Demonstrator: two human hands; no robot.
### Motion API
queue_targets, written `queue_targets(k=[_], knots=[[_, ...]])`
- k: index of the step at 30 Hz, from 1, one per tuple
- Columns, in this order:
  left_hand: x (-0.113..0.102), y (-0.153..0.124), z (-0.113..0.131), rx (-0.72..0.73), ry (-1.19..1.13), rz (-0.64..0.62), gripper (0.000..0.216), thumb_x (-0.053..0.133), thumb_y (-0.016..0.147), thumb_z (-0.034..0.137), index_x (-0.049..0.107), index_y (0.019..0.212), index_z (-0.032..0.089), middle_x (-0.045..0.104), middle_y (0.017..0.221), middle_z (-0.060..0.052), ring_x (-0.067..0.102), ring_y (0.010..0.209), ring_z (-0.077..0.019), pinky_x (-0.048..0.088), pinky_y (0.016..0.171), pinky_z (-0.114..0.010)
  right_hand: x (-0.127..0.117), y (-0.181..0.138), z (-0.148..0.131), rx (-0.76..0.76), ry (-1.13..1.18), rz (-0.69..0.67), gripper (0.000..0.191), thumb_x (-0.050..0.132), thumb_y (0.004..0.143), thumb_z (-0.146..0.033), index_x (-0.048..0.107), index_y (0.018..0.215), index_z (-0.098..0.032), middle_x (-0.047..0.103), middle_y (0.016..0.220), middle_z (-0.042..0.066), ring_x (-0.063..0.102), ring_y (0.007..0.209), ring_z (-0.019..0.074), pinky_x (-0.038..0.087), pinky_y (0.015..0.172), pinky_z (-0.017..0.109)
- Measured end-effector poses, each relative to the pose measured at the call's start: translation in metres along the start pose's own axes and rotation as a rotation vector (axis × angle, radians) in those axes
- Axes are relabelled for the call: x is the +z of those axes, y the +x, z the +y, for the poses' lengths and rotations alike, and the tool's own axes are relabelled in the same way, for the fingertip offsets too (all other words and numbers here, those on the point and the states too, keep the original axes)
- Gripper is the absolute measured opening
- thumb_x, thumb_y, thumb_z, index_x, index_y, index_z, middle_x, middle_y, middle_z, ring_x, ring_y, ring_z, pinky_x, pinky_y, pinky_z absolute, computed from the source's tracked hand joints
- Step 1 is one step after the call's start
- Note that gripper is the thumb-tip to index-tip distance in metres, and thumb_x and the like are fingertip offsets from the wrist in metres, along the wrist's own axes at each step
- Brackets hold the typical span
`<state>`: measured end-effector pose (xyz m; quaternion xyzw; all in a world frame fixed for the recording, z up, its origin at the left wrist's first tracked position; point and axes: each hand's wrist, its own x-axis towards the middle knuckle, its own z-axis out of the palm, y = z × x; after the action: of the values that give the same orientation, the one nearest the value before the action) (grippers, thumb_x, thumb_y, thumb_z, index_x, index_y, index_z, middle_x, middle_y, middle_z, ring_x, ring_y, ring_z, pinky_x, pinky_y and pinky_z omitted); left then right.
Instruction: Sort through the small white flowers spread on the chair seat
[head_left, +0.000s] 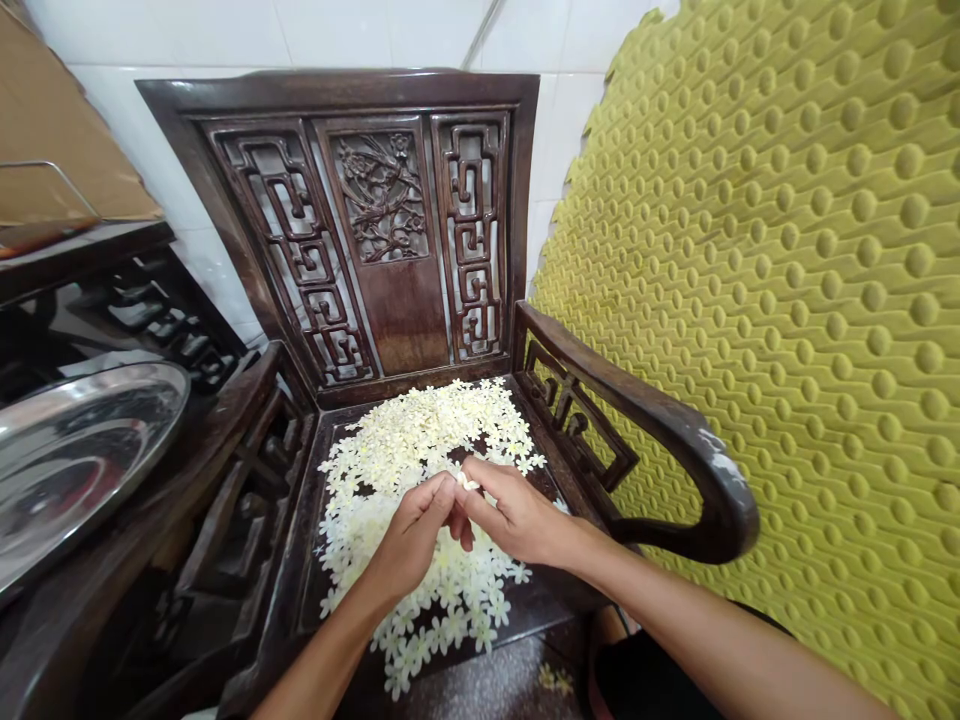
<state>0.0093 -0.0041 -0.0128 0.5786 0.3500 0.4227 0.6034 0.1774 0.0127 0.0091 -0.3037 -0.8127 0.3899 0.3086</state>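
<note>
Over the chair seat, my left hand (pixel 420 525) and my right hand (pixel 517 512) meet at the fingertips. A small creamy-white flower (pixel 467 482) shows between the thumb and forefinger of my right hand, which is closed on it. My left hand is closed in a pinch right beside the flower; what lies between its fingertips is hidden. Under both hands spreads a thick layer of loose white, star-shaped flowers (pixel 420 430) with pale yellow centres. Some of them hang over the front edge of the seat.
The dark carved wooden chair (pixel 409 310) has a curved armrest (pixel 675 440) on the right. A shiny metal tray (pixel 90 440) stands at the left. A yellow-green bumpy mat (pixel 795 250) rises on the right. Several yellowish flowers (pixel 555 680) lie on the floor.
</note>
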Motion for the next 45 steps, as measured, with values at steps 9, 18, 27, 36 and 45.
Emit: queue_targets(k=[9, 18, 27, 36, 45], knots=[[0.0007, -0.0003, 0.0006, 0.020, 0.089, 0.107, 0.044, 0.040, 0.097, 0.048, 0.048, 0.064, 0.019, 0.048, 0.056, 0.002, 0.055, 0.057, -0.0147, 0.046, 0.060, -0.028, 0.0063, 0.0009, 0.0043, -0.081, -0.122, 0.002, 0.043, 0.024, 0.106, -0.028, 0.055, 0.077, -0.020, 0.071, 0.071, -0.001, 0.065, 0.069, 0.0131, 0.041, 0.085, 0.030], [0.0001, -0.0008, -0.0011, 0.058, 0.154, 0.165, 0.048, 0.036, 0.098, 0.046, 0.046, 0.059, 0.020, 0.045, 0.049, 0.003, 0.052, 0.048, -0.0129, 0.043, 0.053, -0.026, 0.0057, 0.0010, 0.0007, -0.051, -0.219, 0.122, 0.026, 0.044, 0.101, -0.036, 0.044, 0.079, -0.021, 0.061, 0.069, -0.002, 0.055, 0.067, 0.0147, 0.038, 0.074, 0.029], [-0.0005, -0.0009, 0.0047, 0.099, 0.250, 0.256, 0.044, 0.042, 0.097, 0.040, 0.048, 0.059, 0.020, 0.049, 0.051, 0.003, 0.049, 0.049, -0.0129, 0.042, 0.056, -0.026, 0.0072, -0.0014, 0.0039, -0.013, -0.160, 0.320, 0.022, 0.059, 0.091, -0.035, 0.050, 0.105, -0.021, 0.054, 0.083, 0.001, 0.053, 0.076, 0.0168, 0.043, 0.074, 0.030], [-0.0029, 0.0009, 0.0069, 0.128, 0.354, 0.337, 0.042, 0.043, 0.097, 0.037, 0.053, 0.060, 0.020, 0.056, 0.056, 0.001, 0.055, 0.059, -0.0156, 0.042, 0.065, -0.027, 0.0084, -0.0007, 0.0067, -0.044, -0.238, 0.341, 0.011, 0.058, 0.093, -0.032, 0.061, 0.092, -0.021, 0.055, 0.086, 0.004, 0.054, 0.083, 0.0189, 0.043, 0.076, 0.032], [-0.0025, -0.0004, 0.0049, 0.131, 0.341, 0.306, 0.041, 0.040, 0.099, 0.035, 0.054, 0.063, 0.020, 0.057, 0.059, 0.000, 0.055, 0.060, -0.0157, 0.043, 0.065, -0.028, 0.0102, -0.0011, 0.0042, -0.042, -0.210, 0.376, 0.010, 0.060, 0.092, -0.031, 0.061, 0.095, -0.022, 0.055, 0.085, 0.003, 0.054, 0.082, 0.0186, 0.044, 0.077, 0.032]])
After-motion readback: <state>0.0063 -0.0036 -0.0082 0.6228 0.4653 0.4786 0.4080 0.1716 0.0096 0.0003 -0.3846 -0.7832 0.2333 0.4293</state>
